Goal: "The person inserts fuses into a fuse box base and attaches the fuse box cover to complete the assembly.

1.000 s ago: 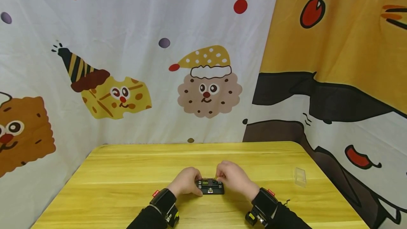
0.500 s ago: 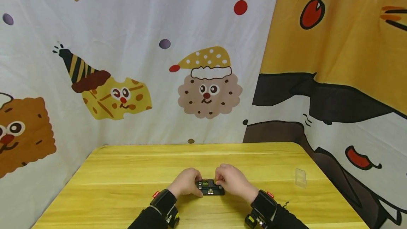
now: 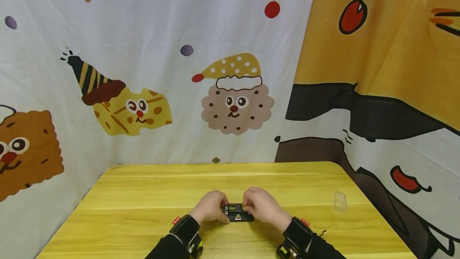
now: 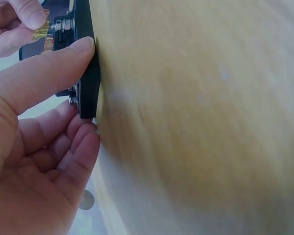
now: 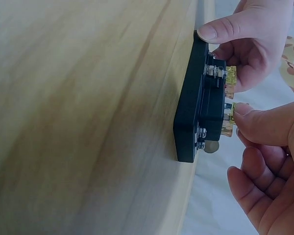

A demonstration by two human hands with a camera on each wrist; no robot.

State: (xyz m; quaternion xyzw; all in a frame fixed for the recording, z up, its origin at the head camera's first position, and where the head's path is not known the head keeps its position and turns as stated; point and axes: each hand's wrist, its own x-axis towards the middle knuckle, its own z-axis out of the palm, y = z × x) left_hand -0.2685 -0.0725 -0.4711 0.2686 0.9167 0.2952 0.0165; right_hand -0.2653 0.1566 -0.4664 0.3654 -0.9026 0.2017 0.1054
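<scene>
A black fuse block (image 3: 237, 218) lies on the table, with metal terminals along its edges. My left hand (image 3: 210, 206) grips its left end, the thumb on the near edge and the fingers round the far side. Above the block's right part, my right hand (image 3: 264, 206) pinches a yellow blade fuse (image 4: 39, 32) between thumb and forefinger. In the right wrist view that fuse stands at the block's slots; how deep it sits I cannot tell. Another yellow fuse (image 5: 231, 74) and orange-tinted fuses (image 5: 227, 128) stand in the block.
A small clear plastic box (image 3: 339, 202) lies on the right side of the wooden table (image 3: 151, 199). Behind the table hangs a white curtain (image 3: 151, 31) with printed cartoon figures.
My right hand has shifted slightly left and down over the block, bringing the yellow fuse to it, and has stayed there since. My left hand keeps its grip on the block.
</scene>
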